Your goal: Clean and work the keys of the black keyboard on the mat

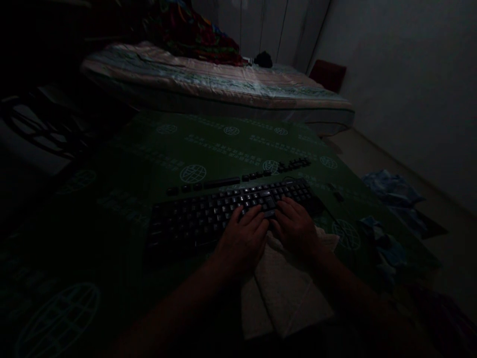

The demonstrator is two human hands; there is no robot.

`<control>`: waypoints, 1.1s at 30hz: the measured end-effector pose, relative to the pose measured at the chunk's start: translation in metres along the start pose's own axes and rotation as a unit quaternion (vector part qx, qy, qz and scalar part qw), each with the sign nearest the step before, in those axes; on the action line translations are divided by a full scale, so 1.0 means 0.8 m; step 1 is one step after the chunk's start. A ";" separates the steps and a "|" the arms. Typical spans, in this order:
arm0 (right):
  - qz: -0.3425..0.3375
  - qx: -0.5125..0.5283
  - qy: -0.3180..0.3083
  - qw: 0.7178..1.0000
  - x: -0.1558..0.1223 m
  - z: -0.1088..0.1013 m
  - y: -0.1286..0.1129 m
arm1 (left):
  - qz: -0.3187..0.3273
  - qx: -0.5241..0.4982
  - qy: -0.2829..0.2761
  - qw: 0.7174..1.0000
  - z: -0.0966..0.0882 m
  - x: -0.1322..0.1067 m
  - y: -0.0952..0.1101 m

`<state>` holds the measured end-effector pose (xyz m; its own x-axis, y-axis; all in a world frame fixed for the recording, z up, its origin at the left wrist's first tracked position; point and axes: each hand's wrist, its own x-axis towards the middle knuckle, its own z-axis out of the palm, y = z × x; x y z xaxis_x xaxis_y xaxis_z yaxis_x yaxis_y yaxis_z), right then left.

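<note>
A black keyboard [186, 219] lies on a green printed surface, and several keys toward its middle catch the light. My left hand [244, 238] rests on its near edge, fingers stretched apart over the keys. Close beside it, my right hand [296, 223] lies with extended fingers on the keys right of the middle; I see nothing held in either hand. Beyond the keyboard, loose dark keycaps [257, 175] form a row with a long space bar [221, 182]. A pale folded cloth [286, 293] lies under my wrists. Dim light hides the fingertips' detail.
The green surface [208, 149] bears globe prints. A small dark object [336, 193] and a crumpled bluish cloth [383, 243] lie to the right. Behind stands a striped mattress [223, 84] with a red patterned blanket [201, 40]. More cloth [391, 189] lies on the floor at right.
</note>
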<state>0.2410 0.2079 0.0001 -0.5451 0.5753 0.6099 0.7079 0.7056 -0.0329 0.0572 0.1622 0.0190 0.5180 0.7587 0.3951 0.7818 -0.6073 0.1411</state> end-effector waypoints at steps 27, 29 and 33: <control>0.001 0.015 0.004 1.000 0.003 0.000 0.001 | -0.004 -0.017 0.000 1.000 -0.002 0.000 -0.001; 0.004 0.009 0.013 1.000 0.003 -0.001 -0.001 | -0.005 -0.017 0.002 1.000 -0.001 -0.001 -0.002; 0.013 0.001 0.018 1.000 0.003 -0.005 -0.002 | -0.001 -0.021 0.006 1.000 -0.001 -0.001 -0.003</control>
<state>0.2401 0.2063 0.0045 -0.5104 0.5784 0.6364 0.7202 0.6919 -0.0511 0.0544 0.1630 0.0192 0.5123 0.7574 0.4048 0.7672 -0.6155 0.1805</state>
